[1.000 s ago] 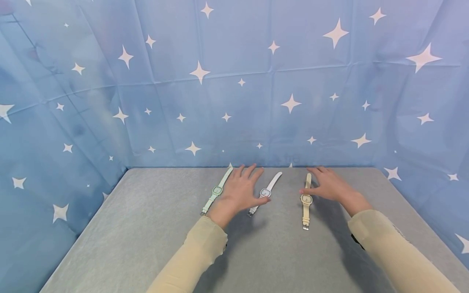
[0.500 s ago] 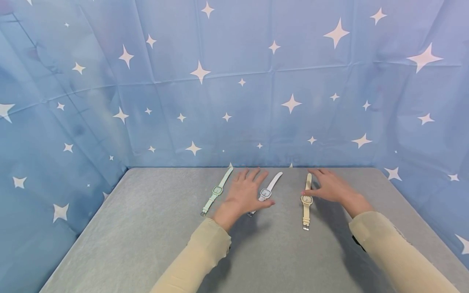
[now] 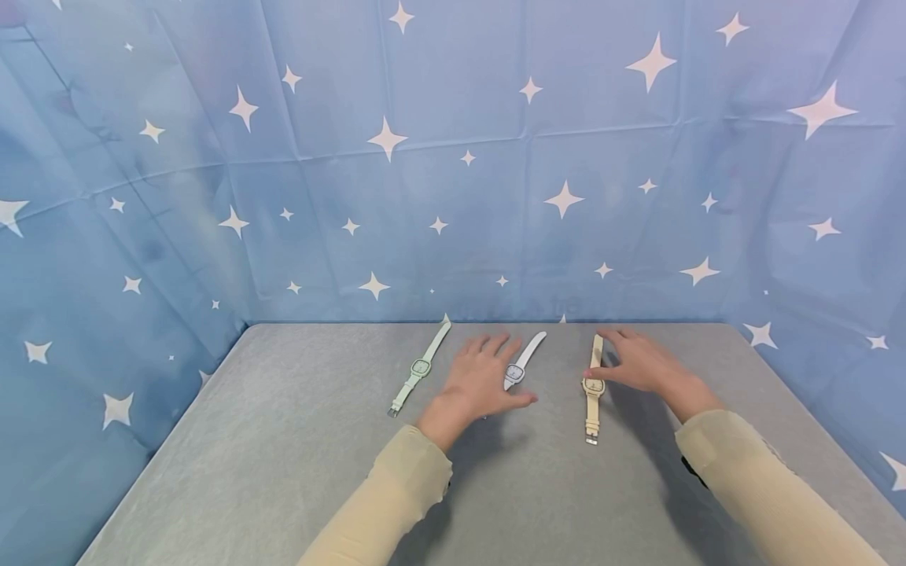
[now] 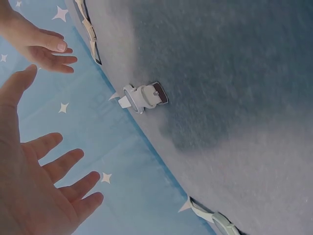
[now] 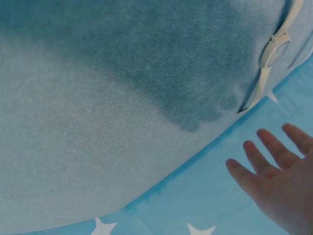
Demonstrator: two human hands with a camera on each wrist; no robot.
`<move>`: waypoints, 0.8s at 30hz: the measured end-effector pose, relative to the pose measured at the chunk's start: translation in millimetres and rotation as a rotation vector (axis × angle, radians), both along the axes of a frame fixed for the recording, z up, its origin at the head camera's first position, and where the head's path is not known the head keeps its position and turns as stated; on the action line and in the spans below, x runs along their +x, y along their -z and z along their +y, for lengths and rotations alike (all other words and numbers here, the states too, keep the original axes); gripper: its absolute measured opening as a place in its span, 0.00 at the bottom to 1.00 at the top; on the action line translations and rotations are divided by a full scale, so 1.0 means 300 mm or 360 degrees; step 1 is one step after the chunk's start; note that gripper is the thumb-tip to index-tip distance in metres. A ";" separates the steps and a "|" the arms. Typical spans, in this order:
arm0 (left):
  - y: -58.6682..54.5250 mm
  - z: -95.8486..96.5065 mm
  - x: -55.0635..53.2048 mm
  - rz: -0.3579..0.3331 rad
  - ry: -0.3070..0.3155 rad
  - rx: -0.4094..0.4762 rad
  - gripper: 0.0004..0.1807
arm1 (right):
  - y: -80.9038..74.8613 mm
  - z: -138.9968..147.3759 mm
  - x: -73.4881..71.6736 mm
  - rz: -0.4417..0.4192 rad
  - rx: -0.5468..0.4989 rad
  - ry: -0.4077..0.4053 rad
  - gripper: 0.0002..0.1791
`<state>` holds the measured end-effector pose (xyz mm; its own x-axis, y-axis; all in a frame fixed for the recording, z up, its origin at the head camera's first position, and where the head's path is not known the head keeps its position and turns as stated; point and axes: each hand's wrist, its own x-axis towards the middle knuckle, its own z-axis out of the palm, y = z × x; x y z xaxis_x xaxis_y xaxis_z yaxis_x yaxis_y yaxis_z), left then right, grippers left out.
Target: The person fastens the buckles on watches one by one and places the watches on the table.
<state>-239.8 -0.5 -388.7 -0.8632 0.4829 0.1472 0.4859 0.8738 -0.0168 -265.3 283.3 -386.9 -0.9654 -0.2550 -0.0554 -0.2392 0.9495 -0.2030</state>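
Three wristwatches lie spread out on the grey table. The mint-green watch [image 3: 421, 367] is on the left, the white watch [image 3: 515, 373] in the middle and the cream-yellow watch [image 3: 593, 387] on the right. My left hand [image 3: 481, 377], fingers spread, hovers over the lower strap of the white watch and hides part of it. In the left wrist view the white watch [image 4: 142, 97] shows its buckle end, apart from that hand's fingers. My right hand [image 3: 640, 362] is held above the yellow watch, thumb overlapping its dial in the head view. Both hands hold nothing.
The grey cloth-covered table [image 3: 283, 440] reaches back to a blue curtain [image 3: 453, 189] printed with white stars, which also hangs along both sides. Shadows of the arms fall across the table.
My left hand has shifted right, away from the green watch and further over the white one. The right hand has barely moved. All three watches stay where they were.
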 end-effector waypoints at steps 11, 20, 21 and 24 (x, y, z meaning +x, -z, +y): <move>0.008 0.026 0.006 -0.0034 0.0016 -0.0050 0.49 | 0.008 0.004 -0.002 -0.0008 -0.0010 0.0023 0.54; 0.011 0.046 0.019 -0.0059 0.0038 -0.0073 0.47 | 0.017 0.008 -0.005 -0.0041 -0.0024 0.0048 0.51; 0.012 0.048 0.019 -0.0063 0.0039 -0.0074 0.47 | 0.018 0.008 -0.005 -0.0046 -0.0029 0.0051 0.51; 0.014 0.051 0.020 -0.0075 0.0036 -0.0081 0.46 | 0.021 0.010 -0.007 -0.0047 -0.0045 0.0052 0.50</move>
